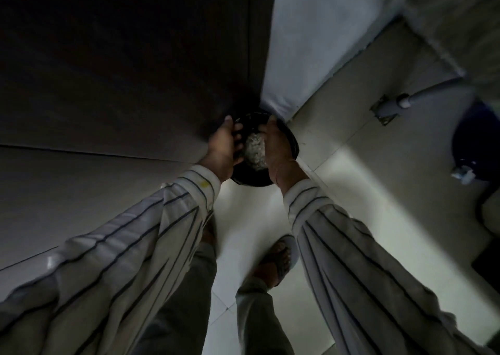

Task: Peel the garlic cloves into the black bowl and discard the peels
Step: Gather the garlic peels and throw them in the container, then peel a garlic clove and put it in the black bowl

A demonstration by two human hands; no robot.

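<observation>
Holding the black bowl (266,149) at both sides, I see the left hand (224,149) gripping its left rim, fingers curled inside, and the right hand (276,149) gripping its right rim. Pale garlic peels (255,151) lie inside the bowl, above the tiled floor (365,179).

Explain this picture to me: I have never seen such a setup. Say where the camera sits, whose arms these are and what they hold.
There is no machine here. The one picture comes from a wide-angle camera worn on a person's head, looking down, so the arms in striped sleeves are the wearer's own. The left hand and the right hand grip a black bowl by its opposite sides, held above a pale tiled floor. Inside the bowl lies a pale, flaky heap, probably garlic peels; the dim light hides detail. Below, a sandalled foot stands on the floor.
</observation>
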